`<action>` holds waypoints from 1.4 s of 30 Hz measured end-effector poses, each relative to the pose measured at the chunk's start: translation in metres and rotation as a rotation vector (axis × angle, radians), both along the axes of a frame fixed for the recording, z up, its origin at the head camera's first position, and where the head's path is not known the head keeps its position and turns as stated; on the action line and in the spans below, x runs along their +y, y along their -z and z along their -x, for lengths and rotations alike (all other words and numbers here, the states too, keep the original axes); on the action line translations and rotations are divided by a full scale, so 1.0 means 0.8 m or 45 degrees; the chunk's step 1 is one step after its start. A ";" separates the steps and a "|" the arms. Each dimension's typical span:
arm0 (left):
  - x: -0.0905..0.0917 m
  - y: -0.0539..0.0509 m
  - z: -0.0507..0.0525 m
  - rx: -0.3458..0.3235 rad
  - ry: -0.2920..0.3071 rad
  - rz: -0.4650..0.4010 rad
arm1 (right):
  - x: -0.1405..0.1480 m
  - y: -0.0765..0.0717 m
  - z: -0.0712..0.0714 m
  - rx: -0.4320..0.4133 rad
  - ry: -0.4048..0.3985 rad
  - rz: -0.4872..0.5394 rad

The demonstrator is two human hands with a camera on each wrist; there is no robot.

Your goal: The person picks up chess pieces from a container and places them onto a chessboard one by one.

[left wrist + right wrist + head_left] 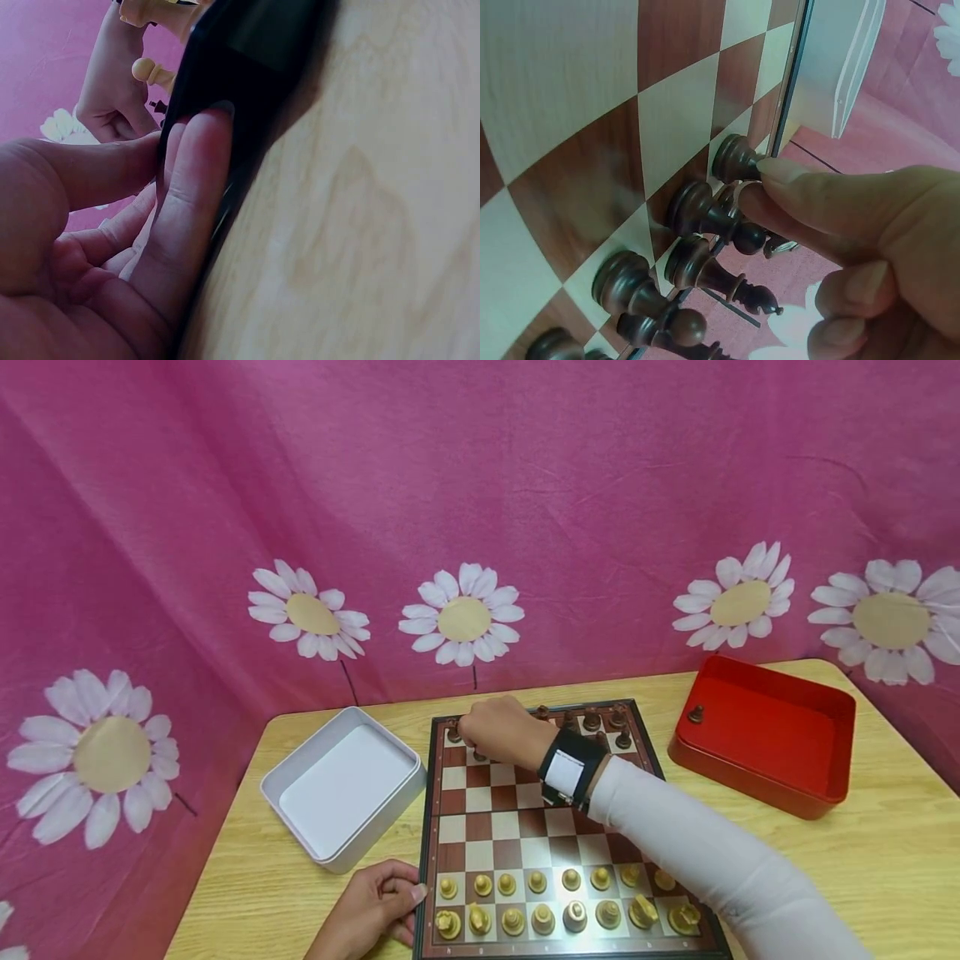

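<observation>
My right hand (501,728) reaches over the far left part of the chessboard (477,827). Its thumb and index finger pinch the head of a dark chess pawn (735,159), whose base appears to be on a square near the corner. Other dark pieces stand close by, among them a pawn (699,214) and a bishop (709,266). At the near left edge of the board, my left hand (369,902) grips the black rim (244,82) between thumb and fingers. Two rows of pale pieces, such as a knight (478,919), stand along the near side.
Left of the board is a white box (330,793). A red box (765,727) sits to the right, with a dark piece (696,714) at its left corner. All rest on a wooden table (247,860) before a pink flowered cloth (585,527).
</observation>
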State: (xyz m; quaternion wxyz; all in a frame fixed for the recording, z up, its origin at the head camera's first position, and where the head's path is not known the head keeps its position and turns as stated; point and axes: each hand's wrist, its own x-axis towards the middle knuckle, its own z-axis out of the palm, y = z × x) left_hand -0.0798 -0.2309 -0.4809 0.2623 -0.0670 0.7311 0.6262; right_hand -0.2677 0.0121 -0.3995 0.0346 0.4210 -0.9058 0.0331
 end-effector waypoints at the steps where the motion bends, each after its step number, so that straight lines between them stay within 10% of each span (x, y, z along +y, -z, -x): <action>1: 0.000 0.000 0.000 -0.002 -0.002 0.003 | -0.001 0.000 0.001 0.000 0.001 0.002; 30: 0.001 -0.003 0.001 -0.024 -0.003 -0.014 | -0.006 0.003 -0.007 0.090 0.038 -0.055; 42: 0.000 0.003 0.001 0.014 0.017 0.017 | 0.036 -0.039 -0.007 -0.024 0.137 0.072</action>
